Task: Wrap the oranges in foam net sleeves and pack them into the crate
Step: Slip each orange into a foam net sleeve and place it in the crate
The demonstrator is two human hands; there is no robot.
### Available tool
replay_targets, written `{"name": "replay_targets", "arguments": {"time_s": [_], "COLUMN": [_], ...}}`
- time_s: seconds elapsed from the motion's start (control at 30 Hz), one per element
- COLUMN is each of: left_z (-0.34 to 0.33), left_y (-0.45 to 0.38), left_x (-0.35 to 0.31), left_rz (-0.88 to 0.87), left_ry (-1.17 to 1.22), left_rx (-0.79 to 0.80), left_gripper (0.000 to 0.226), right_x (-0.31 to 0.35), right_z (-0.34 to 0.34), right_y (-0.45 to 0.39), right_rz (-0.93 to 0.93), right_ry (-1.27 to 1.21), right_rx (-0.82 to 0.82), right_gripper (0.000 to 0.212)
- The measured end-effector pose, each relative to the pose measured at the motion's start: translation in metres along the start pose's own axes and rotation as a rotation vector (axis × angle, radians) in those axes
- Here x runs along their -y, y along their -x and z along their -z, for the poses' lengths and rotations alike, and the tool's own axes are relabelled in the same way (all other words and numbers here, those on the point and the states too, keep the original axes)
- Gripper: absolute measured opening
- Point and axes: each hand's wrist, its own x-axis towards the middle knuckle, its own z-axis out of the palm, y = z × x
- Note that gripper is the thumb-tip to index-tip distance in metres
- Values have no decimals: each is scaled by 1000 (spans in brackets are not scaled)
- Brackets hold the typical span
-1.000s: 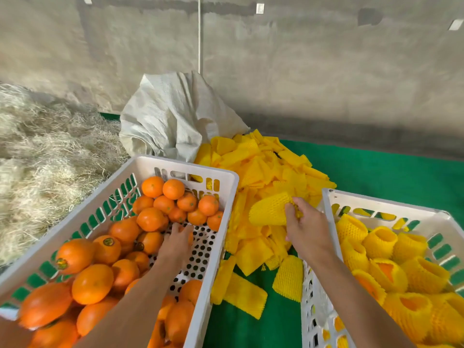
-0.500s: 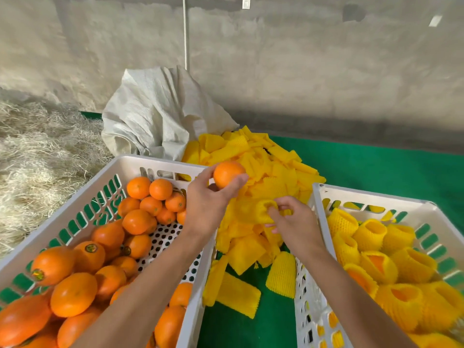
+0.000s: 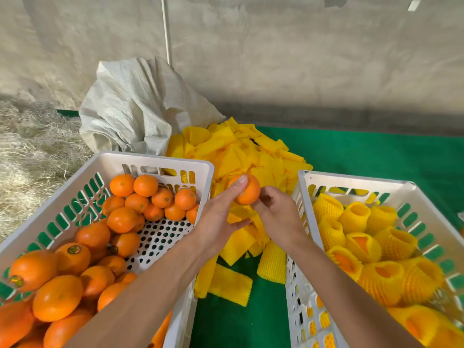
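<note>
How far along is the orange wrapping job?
Done: the white plastic crate on the right holds a layer of oranges in yellow foam net sleeves. In hand: the left hand grips one bare orange over the loose sleeve pile; the right hand meets it, its sleeve mostly hidden. Left: many bare oranges in the left white crate.

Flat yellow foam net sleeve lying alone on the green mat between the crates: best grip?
Pinch the flat yellow foam net sleeve at one short open end, coming from above. It lies flat and apart on the green mat, so top access looks free; an end pinch probably lets the mouth be spread.
</note>
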Motion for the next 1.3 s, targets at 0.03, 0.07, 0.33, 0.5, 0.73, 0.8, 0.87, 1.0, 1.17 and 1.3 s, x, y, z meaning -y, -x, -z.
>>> {"name": "replay_targets", "arguments": {"time_s": [0.03,0.07,0.33,0.5,0.73,0.8,0.87,1.0,1.17,1.3], "left_z": [0,0,6,-2,-3,1,3,3,4,4], "left_y": [-1,-1,-2,4,4,2,1,0,-6,-5], "left_x": [0,0,2,8,10,8,8,15,17,21], "left_rz": [8,21,-8,-104,-131,-133,-139,-200,-314,-316], "left_ry": [26,59,10,-210,-231,-251,-324,-479,-496,-522], "left_rx": [7,15,68,68,47,-34,-82,-136,-218,-238], "left_gripper": [49,51,38,61,65,67,73,79,73,70], "right_x": [0,1,2,2,3,4,5,5,8,4], "right_z": [0,0,5,11,16,15,13,12,10,9], "right_y": [0,1,0,-3,-5,-3,-1,1,2,2], "right_rz": [-16,-35,-170,-247,-232,-172,-103,-6,88,134], "right_ry": [-23,-54,-339,-404,-437,-414,-346,-259,-157,-1], "right_rx": [3,5,-109,-155,-146,-150,-181,-235,-195,-161], "right_gripper": [15,17,14,21,23,20,14,11,14,10]}}
